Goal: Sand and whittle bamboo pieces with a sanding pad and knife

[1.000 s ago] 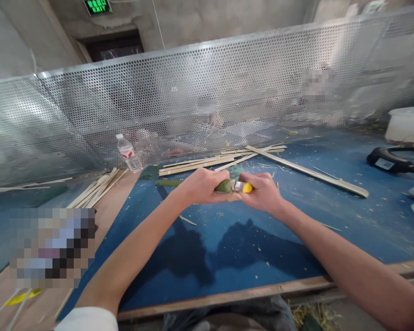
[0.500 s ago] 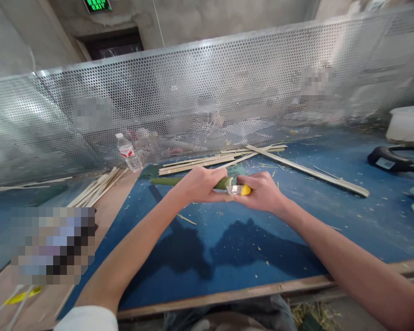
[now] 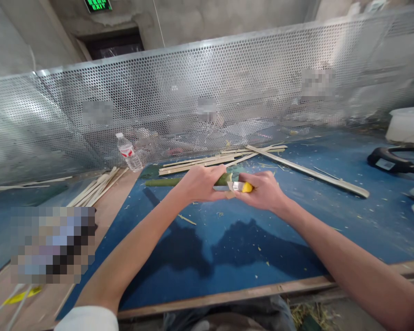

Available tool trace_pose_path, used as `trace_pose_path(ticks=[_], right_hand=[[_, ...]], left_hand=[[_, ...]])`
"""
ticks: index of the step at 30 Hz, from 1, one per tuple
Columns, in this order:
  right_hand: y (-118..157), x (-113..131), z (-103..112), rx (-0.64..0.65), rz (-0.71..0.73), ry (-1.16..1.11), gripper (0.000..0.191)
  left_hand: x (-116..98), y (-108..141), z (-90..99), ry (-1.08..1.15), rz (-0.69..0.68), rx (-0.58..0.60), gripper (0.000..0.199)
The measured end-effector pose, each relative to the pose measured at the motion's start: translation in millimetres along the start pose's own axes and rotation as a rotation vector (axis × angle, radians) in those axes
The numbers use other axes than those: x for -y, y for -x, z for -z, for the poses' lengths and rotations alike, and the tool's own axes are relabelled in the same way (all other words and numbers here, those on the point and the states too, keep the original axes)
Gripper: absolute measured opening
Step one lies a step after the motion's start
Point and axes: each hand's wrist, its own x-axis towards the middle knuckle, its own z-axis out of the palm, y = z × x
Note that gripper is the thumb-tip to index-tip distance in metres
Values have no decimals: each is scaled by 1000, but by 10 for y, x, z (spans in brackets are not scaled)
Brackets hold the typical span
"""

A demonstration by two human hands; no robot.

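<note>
My left hand (image 3: 203,184) is closed around a green bamboo strip (image 3: 162,182), whose long end sticks out to the left over the table. The strip's cut end shows between my two hands. A knife (image 3: 239,186) with a yellow handle is gripped in my right hand (image 3: 262,189), its metal blade against the strip's end. A small pale piece hangs just below the blade. Both hands are above the blue tabletop (image 3: 234,262), casting shadows on it.
Pale bamboo strips (image 3: 200,164) lie behind my hands, and a long one (image 3: 310,172) slants right. More strips (image 3: 93,188) and a water bottle (image 3: 129,152) are at the left. A perforated metal screen (image 3: 179,87) spans the back. A black tool (image 3: 386,159) and white bucket (image 3: 409,124) are right.
The left end of the green strip has shifted slightly left and down. My hands have barely moved, and both keep their hold.
</note>
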Motion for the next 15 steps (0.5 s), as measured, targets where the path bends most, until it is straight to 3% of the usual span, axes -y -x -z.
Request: trace_pose_path(ticks=[15], right_hand=[[14,-13,-51,-71,-66,170,46]], left_hand=[[3,-13,2,-35,86,14,52]])
